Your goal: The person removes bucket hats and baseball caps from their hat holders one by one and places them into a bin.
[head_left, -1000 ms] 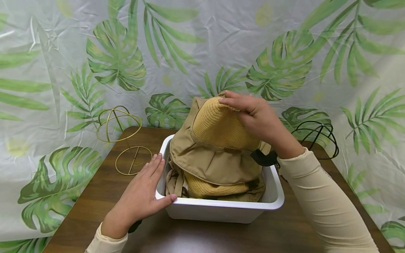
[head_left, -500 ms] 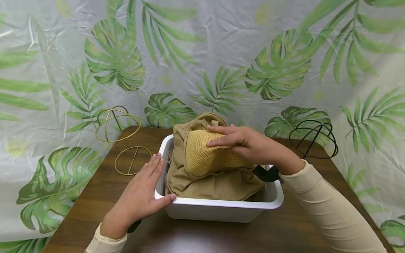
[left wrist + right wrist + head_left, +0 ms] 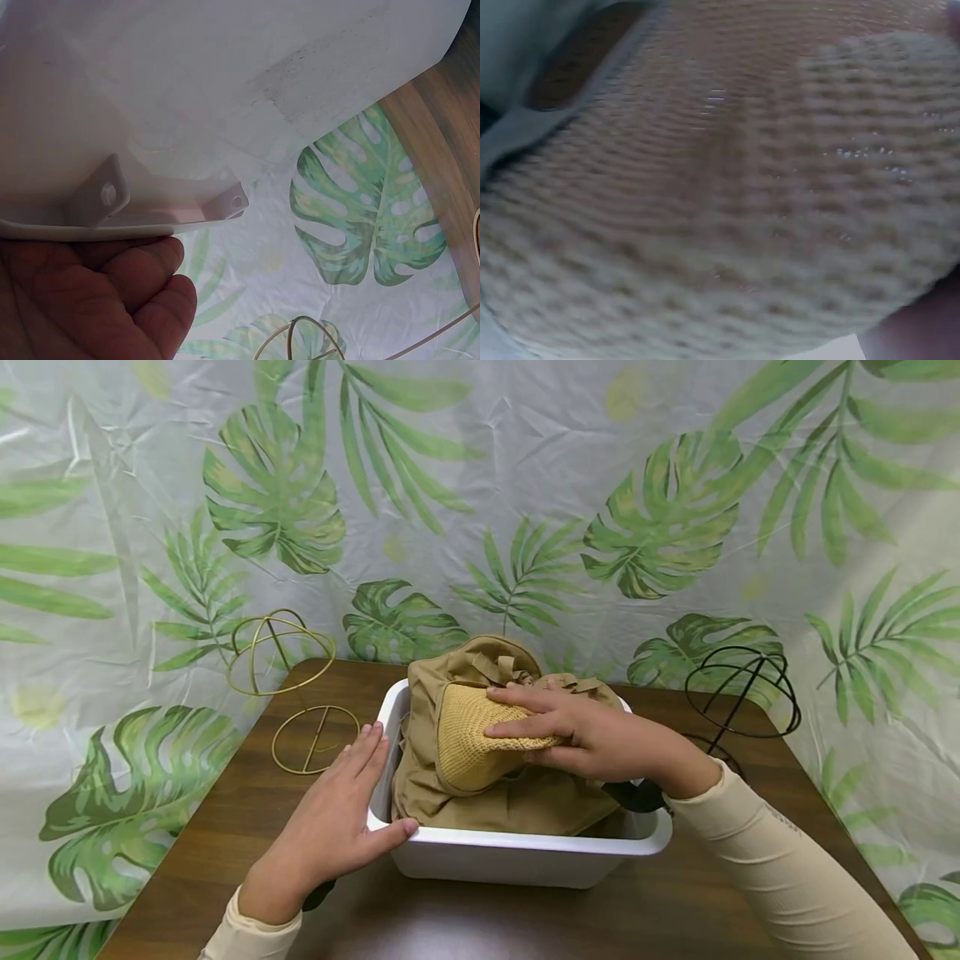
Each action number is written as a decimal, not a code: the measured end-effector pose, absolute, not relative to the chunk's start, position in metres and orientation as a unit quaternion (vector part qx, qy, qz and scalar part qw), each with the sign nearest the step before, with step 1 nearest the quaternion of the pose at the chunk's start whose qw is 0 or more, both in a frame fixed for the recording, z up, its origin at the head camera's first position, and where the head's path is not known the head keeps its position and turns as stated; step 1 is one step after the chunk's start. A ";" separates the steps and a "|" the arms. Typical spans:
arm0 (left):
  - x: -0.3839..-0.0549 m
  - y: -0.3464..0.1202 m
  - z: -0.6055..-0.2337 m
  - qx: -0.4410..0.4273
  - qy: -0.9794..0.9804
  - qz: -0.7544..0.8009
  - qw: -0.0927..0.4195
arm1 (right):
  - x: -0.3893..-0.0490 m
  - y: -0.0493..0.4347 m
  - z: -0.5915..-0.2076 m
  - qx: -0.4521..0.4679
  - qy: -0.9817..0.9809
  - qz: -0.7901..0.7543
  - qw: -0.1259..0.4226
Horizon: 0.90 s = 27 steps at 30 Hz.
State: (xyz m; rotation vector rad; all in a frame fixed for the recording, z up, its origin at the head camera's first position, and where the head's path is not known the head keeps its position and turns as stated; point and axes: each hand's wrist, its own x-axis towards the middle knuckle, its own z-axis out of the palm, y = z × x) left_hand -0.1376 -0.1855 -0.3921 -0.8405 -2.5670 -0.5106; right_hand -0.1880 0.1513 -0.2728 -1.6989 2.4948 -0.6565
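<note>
In the head view a sun hat (image 3: 468, 739) with a yellow woven crown and tan cloth brim sits in a white plastic tub (image 3: 517, 864). My right hand (image 3: 600, 735) grips the crown from above, fingers over its creased top; the thumb is hidden. Close weave of the hat (image 3: 727, 210) fills the blurred right wrist view. My left hand (image 3: 326, 831) rests against the tub's front left corner, its fingers straight along the left rim and its thumb on the front rim. In the left wrist view, fingers of the left hand (image 3: 112, 300) touch the rim's underside.
The tub stands on a dark wooden table (image 3: 225, 860). A gold wire stand (image 3: 311, 739) is at the left, and a black wire stand (image 3: 742, 693) at the right. A leaf-print curtain (image 3: 480, 485) hangs behind. More tan cloth (image 3: 581, 685) shows behind the right hand.
My right hand has moved down with the hat, which now sits lower in the tub and covers the second yellow woven piece seen earlier beneath it. The left hand has stayed in place.
</note>
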 end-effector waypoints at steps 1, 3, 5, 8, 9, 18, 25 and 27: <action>-0.138 -0.186 -0.392 -0.299 -0.916 -0.183 0.194 | -0.189 0.150 -0.275 -0.550 0.808 -0.209 0.027; -0.138 -0.186 -0.392 -0.299 -0.916 -0.184 0.193 | -0.190 0.148 -0.280 -0.549 0.810 -0.202 0.030; -0.138 -0.186 -0.393 -0.299 -0.917 -0.184 0.192 | -0.191 0.147 -0.283 -0.547 0.813 -0.197 0.034; -0.138 -0.187 -0.394 -0.300 -0.916 -0.184 0.194 | -0.193 0.145 -0.287 -0.547 0.815 -0.190 0.036; -0.139 -0.187 -0.394 -0.300 -0.916 -0.184 0.195 | -0.194 0.144 -0.288 -0.546 0.815 -0.188 0.036; -0.140 -0.188 -0.396 -0.303 -0.913 -0.189 0.197 | -0.194 0.133 -0.307 -0.540 0.834 -0.110 0.024; -0.140 -0.188 -0.397 -0.307 -0.911 -0.192 0.199 | -0.198 0.126 -0.308 -0.513 0.857 -0.036 0.033; -0.141 -0.188 -0.397 -0.308 -0.909 -0.192 0.202 | -0.200 0.124 -0.309 -0.509 0.860 -0.013 0.034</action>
